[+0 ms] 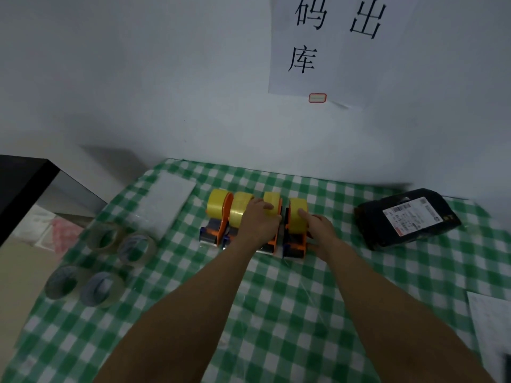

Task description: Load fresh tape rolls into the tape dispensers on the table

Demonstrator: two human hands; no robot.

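Two hands: both up at the row of orange plastic tape dispensers [214, 233], bare forearms reaching across the green-and-white checked surface [276, 313].
left hand [260, 217]: draped over the third glossy yellow tape roll [272, 201], fingers curled across its top, so it's got hold of that one.
right hand [318, 228]: sitting just right of the end dispenser [297, 240], one digit laid straight against the side of the fourth yellow roll [298, 208]. Can't tell if the rest of it wraps anything.
dispensers: four side by side, touching or nearly, each with a yellow roll on it. Looks to me like loading is basically done and these two are just getting seated.
handling: I'd guess the rolls are light, stiff at the core and slick on the outer wrap. Grab by the flat sides or over the top, and keep off any sticky loose end and the cutter end up front.
clear rolls: four see-through clear tape rolls [137, 247] lying flat to the left, well apart from the row.
other stuff: white padded sheet [166, 205] behind those, black wrapped parcel [373, 225] with a shipping label off to the right, paper sign [331, 78] on the wall.
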